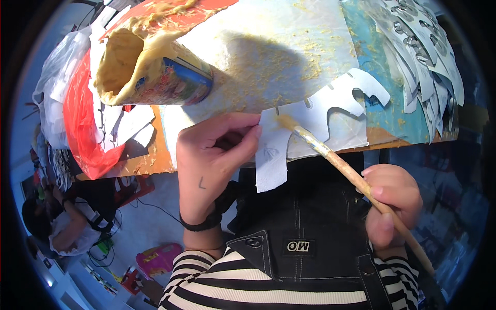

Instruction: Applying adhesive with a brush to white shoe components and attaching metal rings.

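Between thumb and fingers my left hand pinches the left edge of a white cut-out piece, which has curved notches and small slits and looks like a shoe upper part. The piece lies over the table's front edge, with its lower left end hanging free. My right hand is closed around the wooden handle of a brush. The brush's yellowish bristle tip touches the white piece near its upper left, where a faint yellow smear shows.
A tin caked with yellow glue stands at the left. Beside it hang a red plastic bag and a clear bag. Several similar cut pieces are stacked at the right. Glue-spattered sheeting covers the table. Another person sits lower left.
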`<state>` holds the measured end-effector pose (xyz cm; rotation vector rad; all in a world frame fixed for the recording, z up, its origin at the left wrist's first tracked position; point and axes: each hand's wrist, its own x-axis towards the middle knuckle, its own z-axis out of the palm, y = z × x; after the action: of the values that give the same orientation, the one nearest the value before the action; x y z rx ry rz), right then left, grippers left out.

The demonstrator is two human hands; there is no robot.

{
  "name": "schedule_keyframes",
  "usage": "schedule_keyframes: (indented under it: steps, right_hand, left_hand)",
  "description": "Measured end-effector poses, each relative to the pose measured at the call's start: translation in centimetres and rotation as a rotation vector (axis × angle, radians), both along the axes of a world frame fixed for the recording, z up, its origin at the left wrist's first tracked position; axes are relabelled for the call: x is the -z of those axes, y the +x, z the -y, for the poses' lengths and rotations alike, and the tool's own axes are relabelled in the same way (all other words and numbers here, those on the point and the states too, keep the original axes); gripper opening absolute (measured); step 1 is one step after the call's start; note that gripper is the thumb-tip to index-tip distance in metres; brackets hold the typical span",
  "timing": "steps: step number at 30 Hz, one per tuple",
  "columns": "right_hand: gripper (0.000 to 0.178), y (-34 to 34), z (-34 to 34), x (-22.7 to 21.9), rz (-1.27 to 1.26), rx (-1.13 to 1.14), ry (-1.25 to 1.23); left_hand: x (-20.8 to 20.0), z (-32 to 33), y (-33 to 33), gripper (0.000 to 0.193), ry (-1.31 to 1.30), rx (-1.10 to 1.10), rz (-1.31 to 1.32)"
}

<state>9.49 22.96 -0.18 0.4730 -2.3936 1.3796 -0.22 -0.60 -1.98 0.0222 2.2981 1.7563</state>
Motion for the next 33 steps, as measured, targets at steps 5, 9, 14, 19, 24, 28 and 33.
schedule_keyframes:
  steps: [5, 9, 14, 19, 24, 28, 33]
  right_hand:
    - [0.043, -1.3, 0.1, 1.4, -0.106, 0.058, 0.029]
    - [0.054, -1.1, -0.3, 1.7, -0.286, 0.251, -0.130]
    - [0.047, 0.8, -1.4, 0.0, -0.075, 0.171, -0.146]
    - [0.044, 1.4, -0.8, -0.5, 0.004, 0.095, -0.004]
    - [0.037, 0.0, -0.7, -0.4, -0.045, 0.040, 0.070]
    - [0.035, 0.6, -1.2, -0.9, -0.052, 0.059, 0.067]
    - [0.034, -0.3, -0.5, 0.2, -0.063, 0.117, 0.038]
  left_hand:
    - [-0.3, -0.1, -0.1, 0.013, 0.011, -0.016, 0.005]
    - [-0.8, -0.7, -0.1, 0.019, 0.034, -0.021, 0.005]
    - [-0.7, -0.5, -0.1, 0.036, 0.096, -0.052, 0.031]
    - [-0.3, -0.6, 0.0, 0.044, 0.104, -0.043, 0.020]
    - [-0.3, -0.6, 0.0, 0.044, 0.106, -0.049, 0.018]
    - [-0.4, -0.8, -0.1, 0.045, 0.099, -0.052, 0.018]
    - [-0.3, -0.7, 0.1, 0.045, 0.056, -0.053, -0.003]
